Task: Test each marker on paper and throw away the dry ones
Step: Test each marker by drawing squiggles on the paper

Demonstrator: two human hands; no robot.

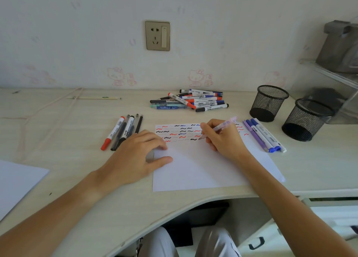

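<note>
Paper (195, 165) stays pinned under your flat left hand (135, 154) at nine o'clock so your right hand (222, 138), fingers pinching the pen (222, 126), can scribble.

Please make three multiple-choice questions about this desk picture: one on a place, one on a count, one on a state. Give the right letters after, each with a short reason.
1. Where does the unsorted pile of markers lie?
A. Behind the paper, near the wall
B. Inside a mesh cup
C. On the paper

2. How many black mesh cups stand on the desk?
A. One
B. Two
C. Three

3. What is the right hand doing?
A. Resting flat and holding nothing
B. Gripping a pale purple pen with its tip on the paper
C. Reaching into a cup

Answers:
1 A: the pile sits beyond the paper, close to the wall.
2 B: one mesh cup and a nearer mesh cup stand at the right.
3 B: the fingers curl round the pale purple pen, its tip among the scribbles, while the left hand rests on the paper's edge.
</note>
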